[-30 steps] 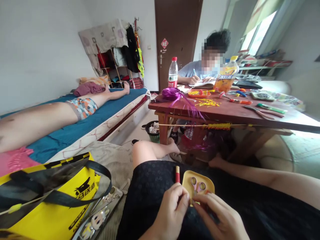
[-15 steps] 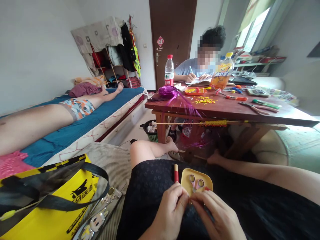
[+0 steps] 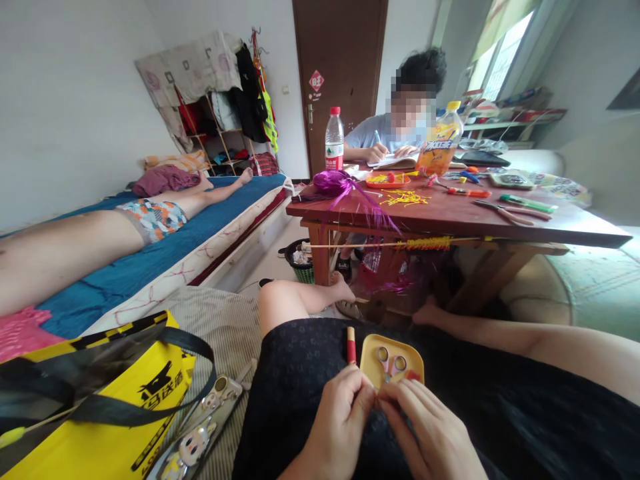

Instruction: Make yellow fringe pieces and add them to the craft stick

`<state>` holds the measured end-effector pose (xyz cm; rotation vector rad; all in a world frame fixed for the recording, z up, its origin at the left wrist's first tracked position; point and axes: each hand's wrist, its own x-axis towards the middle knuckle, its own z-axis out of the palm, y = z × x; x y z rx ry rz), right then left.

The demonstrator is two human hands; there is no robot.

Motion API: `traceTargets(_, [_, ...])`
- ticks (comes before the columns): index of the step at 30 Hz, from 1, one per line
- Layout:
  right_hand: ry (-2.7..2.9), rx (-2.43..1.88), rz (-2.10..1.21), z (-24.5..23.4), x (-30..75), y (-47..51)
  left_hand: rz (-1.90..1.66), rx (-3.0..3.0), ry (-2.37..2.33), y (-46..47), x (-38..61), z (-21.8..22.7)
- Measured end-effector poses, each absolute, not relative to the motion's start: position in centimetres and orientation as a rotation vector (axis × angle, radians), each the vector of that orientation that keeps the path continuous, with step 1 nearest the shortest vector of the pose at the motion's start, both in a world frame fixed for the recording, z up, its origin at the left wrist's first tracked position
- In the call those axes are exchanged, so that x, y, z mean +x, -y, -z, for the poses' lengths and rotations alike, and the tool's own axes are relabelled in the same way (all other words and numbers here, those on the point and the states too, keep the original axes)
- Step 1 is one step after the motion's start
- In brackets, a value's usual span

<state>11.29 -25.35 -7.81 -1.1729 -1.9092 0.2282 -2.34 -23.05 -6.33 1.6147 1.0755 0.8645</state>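
Over my lap, my left hand [image 3: 345, 407] is closed, and a short red stick with a tan end [image 3: 351, 347] points up out of its fingers. The lower part of the stick is hidden by the hand. My right hand [image 3: 417, 417] meets it fingertip to fingertip in a pinch; whatever is between those fingers is too small to make out. Just beyond the hands, a shallow yellow tray [image 3: 369, 350] rests on the dark cloth over my lap. Small scissors with pink handles [image 3: 391, 363] lie in it, beside a small red piece [image 3: 413, 375] partly covered by my right fingers.
A wooden table [image 3: 465, 217] ahead bears a water bottle [image 3: 335, 140], a drink bottle [image 3: 440, 143], purple strands [image 3: 333, 183], yellow bits [image 3: 405, 198] and pliers [image 3: 503, 212]. Behind it a person writes. A yellow bag [image 3: 115, 413] stands at left; another person lies on a bed.
The view has shifted slightly. My right fingers have moved a little, showing more of the red piece in the tray. My left hand keeps its grip on the stick.
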Motion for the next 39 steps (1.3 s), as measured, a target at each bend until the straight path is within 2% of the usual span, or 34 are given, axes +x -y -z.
traceTargets(16, [1.859,-1.181,-0.336,8.4,11.3,25.3,-0.889,1.633,-1.129,23.1,-2.0,7.0])
traceTargets(24, [1.864,-1.209,-0.24,8.3,11.4,25.2,-0.899,1.514,-1.138,23.1,-1.9,6.6])
traceTargets(39, [1.84,-1.216,-0.546,9.1,11.5,25.0,-0.863,1.45,-1.048,22.8,-2.6,5.5])
